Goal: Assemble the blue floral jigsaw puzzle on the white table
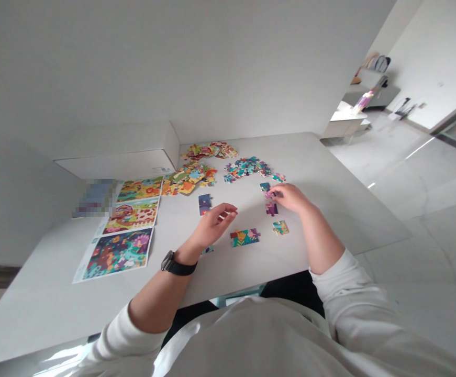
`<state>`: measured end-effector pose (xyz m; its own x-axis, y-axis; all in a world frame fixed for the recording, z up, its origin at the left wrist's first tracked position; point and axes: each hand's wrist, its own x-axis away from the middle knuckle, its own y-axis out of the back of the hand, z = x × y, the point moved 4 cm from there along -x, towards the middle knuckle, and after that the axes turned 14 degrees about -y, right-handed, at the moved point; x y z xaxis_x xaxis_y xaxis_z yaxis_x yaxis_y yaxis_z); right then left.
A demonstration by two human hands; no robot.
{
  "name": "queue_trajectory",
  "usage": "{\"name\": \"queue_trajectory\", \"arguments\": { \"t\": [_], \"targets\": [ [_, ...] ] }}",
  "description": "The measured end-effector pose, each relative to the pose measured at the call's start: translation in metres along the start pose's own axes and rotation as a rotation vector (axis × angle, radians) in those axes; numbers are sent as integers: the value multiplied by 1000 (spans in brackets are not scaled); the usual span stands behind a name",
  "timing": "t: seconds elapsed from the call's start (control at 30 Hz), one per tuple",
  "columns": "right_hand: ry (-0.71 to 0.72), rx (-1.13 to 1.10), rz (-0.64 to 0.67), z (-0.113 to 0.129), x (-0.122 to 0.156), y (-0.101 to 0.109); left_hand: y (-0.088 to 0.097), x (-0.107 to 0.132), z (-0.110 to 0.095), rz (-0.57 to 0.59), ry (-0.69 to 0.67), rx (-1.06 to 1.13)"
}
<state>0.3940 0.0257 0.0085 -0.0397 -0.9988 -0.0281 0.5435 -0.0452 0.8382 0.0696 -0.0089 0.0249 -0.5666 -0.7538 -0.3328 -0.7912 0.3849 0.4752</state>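
Note:
My right hand (pixel 290 198) pinches a purple-and-blue jigsaw piece (pixel 266 187) at the right of the work area, its fingertips covering part of it. Just below lies a purple piece (pixel 271 209), and a teal-and-yellow piece (pixel 280 228) is farther down. My left hand (pixel 219 221) hovers over the table with fingers loosely curled and apart, nothing visible in them. Dark blue pieces (pixel 204 202) lie just beyond it, partly hidden. A joined strip of colourful pieces (pixel 245 237) sits between the hands. Another piece (pixel 208 250) shows partly behind my left wrist.
Behind my hands are a teal heap of pieces (pixel 247 167), a yellow-orange heap (pixel 188 179) and a red-green heap (pixel 210 150). Printed picture sheets (pixel 120 252) lie at left, beside a pixelated item (pixel 94 198). A white box (pixel 118 161) stands against the wall.

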Motion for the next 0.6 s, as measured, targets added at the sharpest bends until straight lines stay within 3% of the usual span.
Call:
{"name": "queue_trajectory", "arguments": {
  "t": [0.2,0.33,0.47,0.6],
  "targets": [
    [45,20,-19,0,-2,-3,-26,-20,-22,225,-169,-161],
    [32,14,-7,-1,-4,-4,-54,-44,-22,306,-292,-337],
    [42,24,2,-1,-6,-4,-83,-70,-13,339,-282,-487],
    [52,24,5,-2,-7,-5,-101,-87,-10,368,-228,-582]
  ]
}}
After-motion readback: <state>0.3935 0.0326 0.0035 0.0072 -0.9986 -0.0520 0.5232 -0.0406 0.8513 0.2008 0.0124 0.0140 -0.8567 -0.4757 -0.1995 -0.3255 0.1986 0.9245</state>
